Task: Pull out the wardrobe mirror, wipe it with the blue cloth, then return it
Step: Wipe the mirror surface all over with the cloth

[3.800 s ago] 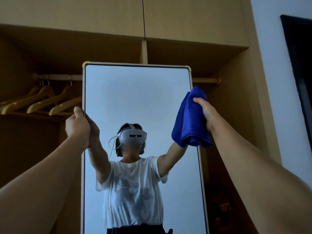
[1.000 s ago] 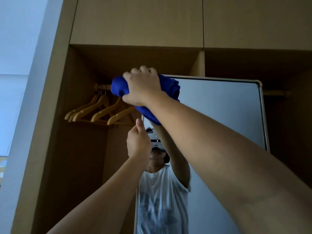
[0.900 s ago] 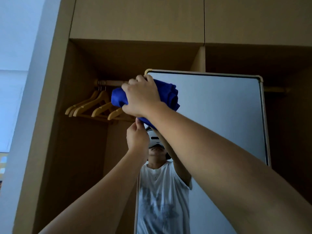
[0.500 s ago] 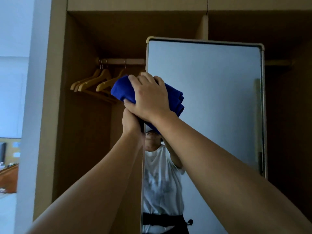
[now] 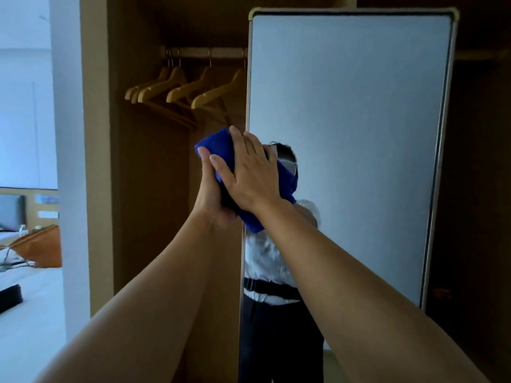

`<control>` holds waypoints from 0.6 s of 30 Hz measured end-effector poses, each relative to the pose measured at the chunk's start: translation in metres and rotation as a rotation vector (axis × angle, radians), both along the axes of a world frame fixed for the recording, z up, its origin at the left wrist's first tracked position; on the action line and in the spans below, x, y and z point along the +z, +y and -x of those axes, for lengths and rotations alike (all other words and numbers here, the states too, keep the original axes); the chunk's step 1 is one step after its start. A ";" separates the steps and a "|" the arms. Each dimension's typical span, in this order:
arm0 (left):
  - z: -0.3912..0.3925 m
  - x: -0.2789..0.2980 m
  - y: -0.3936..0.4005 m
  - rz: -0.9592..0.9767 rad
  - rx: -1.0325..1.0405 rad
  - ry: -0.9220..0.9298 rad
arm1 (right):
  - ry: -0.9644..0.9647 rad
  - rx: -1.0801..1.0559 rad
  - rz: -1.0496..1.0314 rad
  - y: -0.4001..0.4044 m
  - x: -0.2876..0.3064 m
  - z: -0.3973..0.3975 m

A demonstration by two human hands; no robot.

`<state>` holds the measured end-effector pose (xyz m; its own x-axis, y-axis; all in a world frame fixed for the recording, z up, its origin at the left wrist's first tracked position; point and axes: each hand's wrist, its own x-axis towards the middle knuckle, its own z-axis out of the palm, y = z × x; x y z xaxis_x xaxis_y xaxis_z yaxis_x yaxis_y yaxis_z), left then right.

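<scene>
Cloth against the mirror's edge.
The right hand (image 5: 250, 172) pressed a folded blue cloth (image 5: 221, 150) flat-fingered onto the tall pale-framed mirror (image 5: 351, 120); beneath it the left hand (image 5: 213, 194) gripped the frame (fingers hidden).

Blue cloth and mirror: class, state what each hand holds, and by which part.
The right hand presses the folded blue cloth flat against the mirror near its left edge. The left hand grips that left edge.

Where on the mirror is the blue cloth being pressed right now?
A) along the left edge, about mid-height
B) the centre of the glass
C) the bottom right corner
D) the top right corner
A: the right hand presses the blue cloth against the mirror at its left edge, beside the left hand.
</scene>
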<state>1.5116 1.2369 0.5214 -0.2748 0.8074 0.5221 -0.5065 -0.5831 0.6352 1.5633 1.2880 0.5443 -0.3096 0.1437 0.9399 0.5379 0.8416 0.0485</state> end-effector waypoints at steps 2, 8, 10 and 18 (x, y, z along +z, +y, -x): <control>-0.002 -0.006 0.001 -0.005 0.005 -0.014 | -0.030 0.051 0.039 0.000 -0.007 -0.003; -0.001 -0.005 0.008 0.253 0.132 -0.015 | 0.113 0.165 -0.005 0.012 -0.015 -0.048; 0.000 -0.002 0.011 0.360 0.225 -0.078 | 0.324 -0.011 -0.040 0.028 -0.021 -0.079; 0.006 -0.005 0.010 0.455 0.371 -0.141 | 0.882 -0.585 0.352 0.081 -0.064 -0.216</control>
